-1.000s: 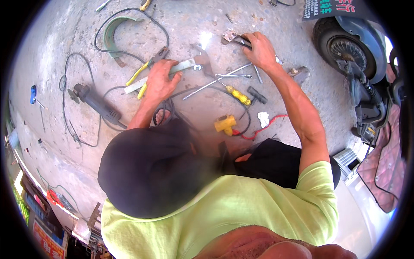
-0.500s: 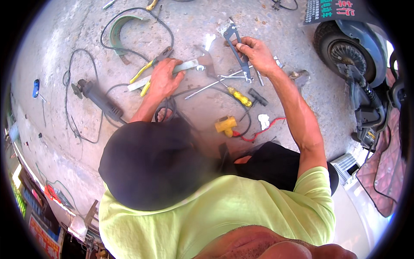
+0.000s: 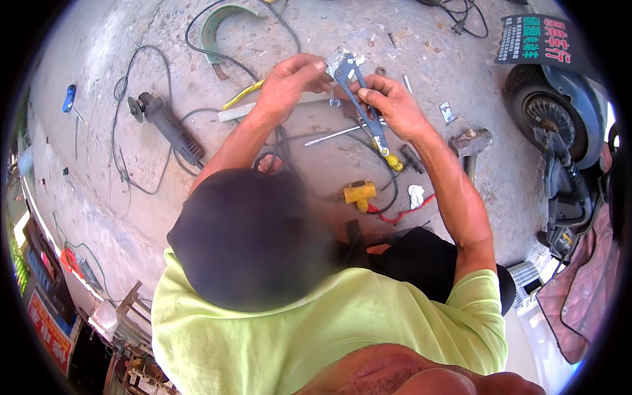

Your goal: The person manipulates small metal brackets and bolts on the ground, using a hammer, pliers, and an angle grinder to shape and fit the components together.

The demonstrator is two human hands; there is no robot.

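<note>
My right hand (image 3: 395, 108) pinches a dark grey, A-shaped metal bracket (image 3: 364, 105) with holes at its ends, held above the floor. Close to the bracket's upper end is my left hand (image 3: 286, 85), its fingers bent but apart; nothing shows between them. Under my left forearm lies a long pale flat bar (image 3: 234, 114), and beside it a yellow handle (image 3: 242, 94). Below the bracket is a yellow-handled screwdriver (image 3: 395, 162), next to a black T-shaped tool (image 3: 413, 158). A thin metal rod (image 3: 329, 137) lies nearby.
An angle grinder (image 3: 168, 128) with looping cable lies left, past it a blue-handled screwdriver (image 3: 69, 99). A green curved strip (image 3: 209, 36) is at the far side. Right stand a metal block (image 3: 471, 141) and a scooter wheel (image 3: 540, 112). Nearer are a yellow fitting (image 3: 360, 192) and red cord (image 3: 401, 216).
My left hand has left the pale bar and the pliers and moved right, up to the bracket. My right hand still holds the bracket. The whole view has shifted slightly.
</note>
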